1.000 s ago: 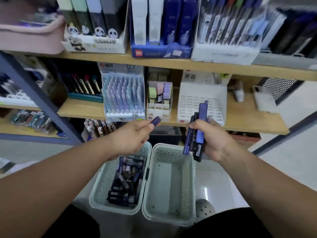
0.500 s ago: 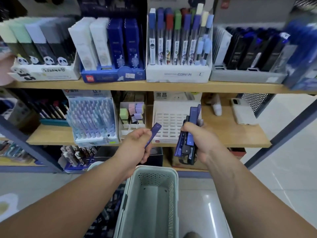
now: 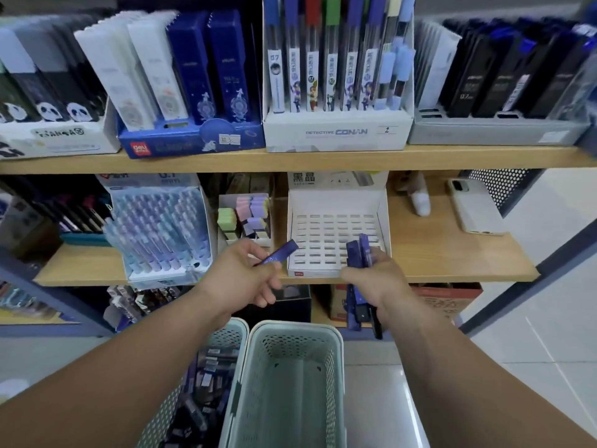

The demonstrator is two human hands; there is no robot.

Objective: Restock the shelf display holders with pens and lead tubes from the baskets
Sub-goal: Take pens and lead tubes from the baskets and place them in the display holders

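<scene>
My left hand pinches a single dark blue lead tube, tilted up to the right toward the white slotted display holder on the middle shelf. The holder's slots hold nothing. My right hand grips a bundle of several dark blue lead tubes upright, just in front of the holder's lower right corner. Below my arms stand two pale green baskets: the left basket holds many lead tubes, the right basket shows only its bare bottom.
A full holder of pale blue pens and an eraser box stand left of the white holder. A phone and a small white bottle lie to its right. The upper shelf carries several filled boxes.
The view has tilted upward and closer to the shelves. Both hands have risen from above the baskets to the front of the white slotted holder, still holding their tubes.
</scene>
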